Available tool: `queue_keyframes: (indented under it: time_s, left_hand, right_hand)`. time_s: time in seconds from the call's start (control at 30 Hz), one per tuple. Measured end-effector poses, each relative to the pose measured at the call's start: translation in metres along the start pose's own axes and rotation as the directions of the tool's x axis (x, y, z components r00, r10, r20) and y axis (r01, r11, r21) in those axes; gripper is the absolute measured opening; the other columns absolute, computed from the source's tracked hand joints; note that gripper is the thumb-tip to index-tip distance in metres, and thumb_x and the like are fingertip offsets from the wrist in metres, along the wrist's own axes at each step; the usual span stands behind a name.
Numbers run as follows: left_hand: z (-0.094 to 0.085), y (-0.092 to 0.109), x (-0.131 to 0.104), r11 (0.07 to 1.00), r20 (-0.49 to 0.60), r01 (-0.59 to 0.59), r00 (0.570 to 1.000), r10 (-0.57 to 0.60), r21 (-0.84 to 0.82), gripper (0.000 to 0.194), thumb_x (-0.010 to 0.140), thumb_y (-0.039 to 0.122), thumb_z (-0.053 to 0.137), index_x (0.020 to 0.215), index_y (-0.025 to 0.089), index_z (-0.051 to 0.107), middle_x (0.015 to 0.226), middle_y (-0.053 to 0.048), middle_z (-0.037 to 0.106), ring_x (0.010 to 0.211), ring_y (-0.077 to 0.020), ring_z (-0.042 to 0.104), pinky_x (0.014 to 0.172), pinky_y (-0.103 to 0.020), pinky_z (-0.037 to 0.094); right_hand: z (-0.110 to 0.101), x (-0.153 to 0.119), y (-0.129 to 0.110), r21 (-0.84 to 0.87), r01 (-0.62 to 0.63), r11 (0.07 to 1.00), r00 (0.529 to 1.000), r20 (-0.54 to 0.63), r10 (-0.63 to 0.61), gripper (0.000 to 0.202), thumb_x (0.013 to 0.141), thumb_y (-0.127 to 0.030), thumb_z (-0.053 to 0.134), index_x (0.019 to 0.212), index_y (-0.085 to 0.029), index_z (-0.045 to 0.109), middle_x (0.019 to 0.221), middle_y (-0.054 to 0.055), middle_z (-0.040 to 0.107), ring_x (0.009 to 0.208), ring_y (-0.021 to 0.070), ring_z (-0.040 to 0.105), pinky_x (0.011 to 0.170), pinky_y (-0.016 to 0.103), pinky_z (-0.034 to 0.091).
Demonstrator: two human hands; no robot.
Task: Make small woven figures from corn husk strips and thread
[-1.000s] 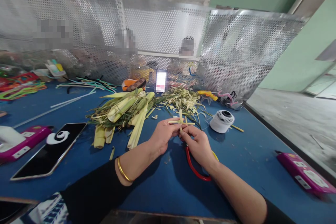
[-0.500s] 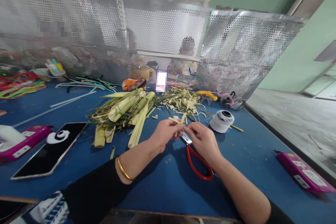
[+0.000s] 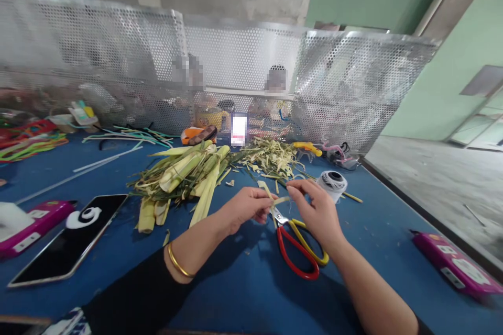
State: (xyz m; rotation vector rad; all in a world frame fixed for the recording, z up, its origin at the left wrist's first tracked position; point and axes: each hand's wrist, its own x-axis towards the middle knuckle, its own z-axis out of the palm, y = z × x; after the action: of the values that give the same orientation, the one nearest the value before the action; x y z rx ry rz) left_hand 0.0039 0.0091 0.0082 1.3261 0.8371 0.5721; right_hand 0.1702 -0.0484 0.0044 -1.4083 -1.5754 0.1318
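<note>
My left hand [image 3: 251,205] pinches crossed pale leaf strips [image 3: 267,188] between thumb and fingers. Just to its right, my right hand [image 3: 312,204] is closed, with thumb and index together near a thin white thread [image 3: 290,200]. Scissors with one red and one yellow handle [image 3: 298,254] lie on the blue table below the hands, their blades partly under the strips. A spool of white thread [image 3: 333,184] stands behind my right hand. To the left rests a bundle of green and pale husks [image 3: 184,167].
Leaf scraps [image 3: 271,157] lie beyond the hands. A tablet [image 3: 74,238] and a magenta device [image 3: 37,225] are at left, another magenta device [image 3: 456,264] at right. A perforated metal screen [image 3: 243,57] stands behind, with people beyond it.
My right hand has moved away from my left, to the right, uncovering the yellow scissor handle. The strips in my left hand have shifted. The view has tilted slightly upward.
</note>
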Motion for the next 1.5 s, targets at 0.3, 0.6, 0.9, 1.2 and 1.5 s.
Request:
queue_keyframes:
  time_s: [0.3, 0.6, 0.9, 1.2, 1.5]
  left_hand:
    - [0.012, -0.006, -0.005, 0.979, 0.043, -0.067, 0.997, 0.06, 0.19, 0.026, 0.069, 0.038, 0.064, 0.054, 0.017, 0.062, 0.046, 0.005, 0.043, 0.045, -0.0089, 0.039, 0.049, -0.024, 0.035]
    - [0.015, -0.008, -0.007, 0.951, 0.11, -0.132, 0.988, 0.105, 0.279, 0.034, 0.071, 0.039, 0.063, 0.047, 0.018, 0.053, 0.046, 0.005, 0.036, 0.048, -0.0094, 0.035, 0.049, -0.024, 0.033]
    - [0.013, -0.005, -0.005, 0.999, -0.022, -0.029, 0.999, 0.029, 0.037, 0.033, 0.076, 0.046, 0.063, 0.07, 0.015, 0.067, 0.056, 0.0, 0.058, 0.048, -0.0088, 0.046, 0.05, -0.022, 0.034]
    - [0.009, -0.004, -0.002, 1.0, -0.061, -0.016, 0.998, 0.017, 0.016, 0.027, 0.069, 0.04, 0.074, 0.069, 0.013, 0.069, 0.059, -0.003, 0.064, 0.046, -0.0077, 0.048, 0.048, -0.021, 0.036]
    - [0.008, -0.007, 0.0, 0.996, -0.043, -0.041, 0.998, 0.038, -0.077, 0.02, 0.071, 0.033, 0.074, 0.076, 0.013, 0.072, 0.065, -0.006, 0.071, 0.058, -0.0117, 0.061, 0.058, -0.022, 0.044]
  right_hand:
    - [0.011, 0.003, -0.002, 0.452, -0.487, 0.747, 0.861, 0.391, 0.324, 0.021, 0.063, -0.036, 0.071, 0.064, -0.017, 0.063, 0.058, -0.003, 0.058, 0.058, 0.0122, 0.05, 0.058, 0.026, 0.04]
    - [0.021, -0.004, -0.001, 0.454, -0.41, 0.791, 0.912, 0.23, 0.34, 0.02, 0.068, -0.036, 0.063, 0.061, -0.018, 0.056, 0.056, -0.004, 0.052, 0.055, 0.0113, 0.044, 0.054, 0.026, 0.035]
    - [0.008, 0.008, 0.011, 0.378, -0.373, 0.848, 0.928, 0.145, 0.344, 0.035, 0.075, -0.051, 0.058, 0.074, -0.017, 0.068, 0.078, 0.005, 0.068, 0.079, 0.0194, 0.06, 0.074, 0.031, 0.045]
    - [0.008, 0.005, 0.01, 0.396, -0.468, 0.79, 0.873, 0.344, 0.346, 0.029, 0.067, -0.046, 0.068, 0.064, -0.018, 0.06, 0.054, -0.003, 0.056, 0.053, 0.0124, 0.052, 0.057, 0.027, 0.042]
    - [0.01, 0.0, 0.007, 0.151, -0.171, 0.974, 0.985, -0.012, 0.175, 0.02, 0.083, -0.037, 0.055, 0.078, -0.019, 0.062, 0.071, 0.002, 0.064, 0.067, 0.0167, 0.056, 0.064, 0.029, 0.042]
